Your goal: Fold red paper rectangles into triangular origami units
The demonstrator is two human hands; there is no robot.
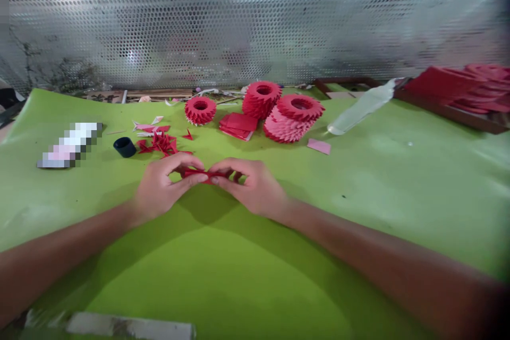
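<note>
- Two hands meet at the centre of the frame: the left hand (159, 186) and the right hand (258, 186) each pinch one end of a narrow red paper piece (209, 174) between thumb and fingers.
- Both thumbs press on the near side with fingertips behind, probably so that the paper stays straight and its fold tight; it is held above the green tabletop (398, 191), with shadow beneath.
- Just beyond the left hand lies a loose pile of folded red pieces (161, 143), seemingly placed within easy reach.
- Beside that pile, left of centre, a small dark cup (125, 147) shows its open end; whether it holds anything cannot be told.
- Above centre sits a flat stack of red paper (239, 123), its sheets likely kept together for easy picking up.
- Around the stack stand a low red ring (200, 116), a taller red ring (255, 105) and a pink ring with a red top (290, 127), all resting with their holes upward, perhaps for steadiness.
- Right of these, a clear bottle-like thing (360, 110) lies slanted; its contents are unclear.
- At the upper right, a brown tray (450, 111) holds heaped red pieces (442, 87), rising above its rim.
</note>
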